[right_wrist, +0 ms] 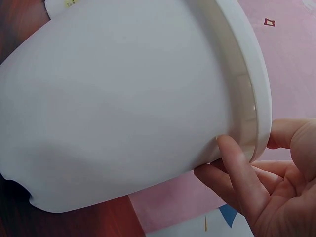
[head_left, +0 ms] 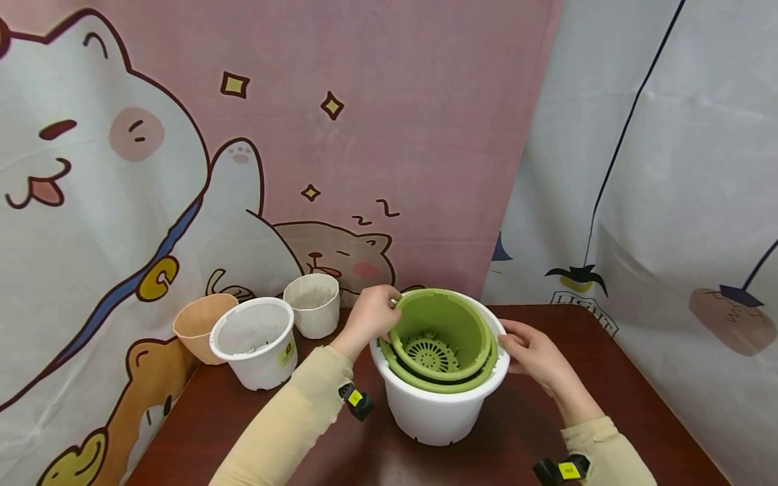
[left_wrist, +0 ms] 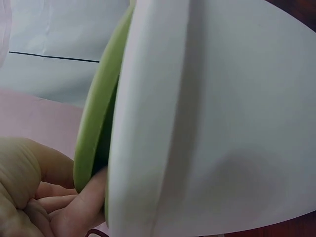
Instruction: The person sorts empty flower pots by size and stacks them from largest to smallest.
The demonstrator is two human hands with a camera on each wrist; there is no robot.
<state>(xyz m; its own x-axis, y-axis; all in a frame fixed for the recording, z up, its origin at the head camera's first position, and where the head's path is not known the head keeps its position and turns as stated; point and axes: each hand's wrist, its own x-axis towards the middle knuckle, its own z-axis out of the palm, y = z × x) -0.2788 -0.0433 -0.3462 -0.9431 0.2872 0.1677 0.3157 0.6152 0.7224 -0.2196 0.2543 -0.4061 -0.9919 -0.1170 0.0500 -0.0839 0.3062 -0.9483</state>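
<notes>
A large white flowerpot stands upright on the table, with two green flowerpots nested in it. The inner green flowerpot has a slotted bottom and sits a little tilted; the outer green flowerpot shows only as a rim around it. My left hand pinches the inner green pot's rim at its left, thumb on one side and fingers on the other, as the left wrist view shows. With my right hand I grip the white pot's rim at its right, fingers under the lip.
On the left of the brown table stand a white flowerpot with a yellow label, an orange pot and a small cream pot. A printed curtain hangs behind the table.
</notes>
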